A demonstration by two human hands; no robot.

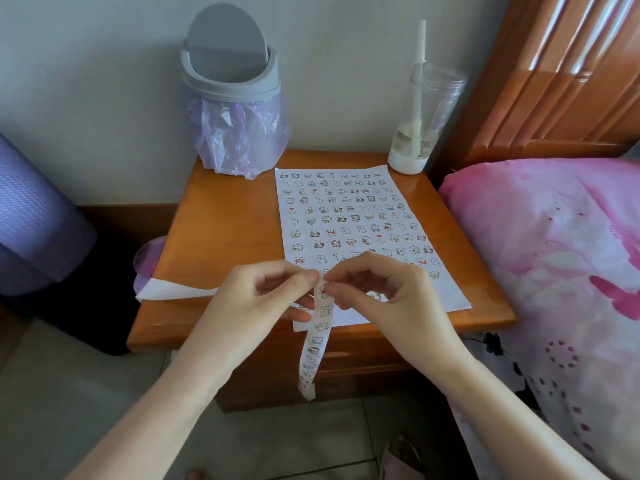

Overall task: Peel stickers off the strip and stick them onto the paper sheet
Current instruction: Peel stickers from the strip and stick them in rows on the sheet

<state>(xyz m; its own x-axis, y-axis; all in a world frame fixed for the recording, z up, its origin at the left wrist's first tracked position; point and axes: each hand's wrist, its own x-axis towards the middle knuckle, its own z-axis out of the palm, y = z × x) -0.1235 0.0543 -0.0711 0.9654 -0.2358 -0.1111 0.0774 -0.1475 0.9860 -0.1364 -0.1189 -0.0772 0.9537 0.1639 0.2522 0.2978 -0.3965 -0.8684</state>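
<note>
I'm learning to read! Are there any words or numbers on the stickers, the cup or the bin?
None can be read.
Stickers on the paper sheet: small cartoon pictures, too small to show any words.
Sticker strip: pictures only.
Clear cup: no label showing.
Grey bin: no writing showing.

Bare hands: 2, left hand (pixel 263 296), right hand (pixel 384 292)
White cartoon-sticker strip (pixel 317 344): 1
White sticker-covered paper sheet (pixel 360 216): 1
Grey swing-lid bin (pixel 230 74): 1
Clear plastic tumbler with straw (pixel 424 116): 1
</note>
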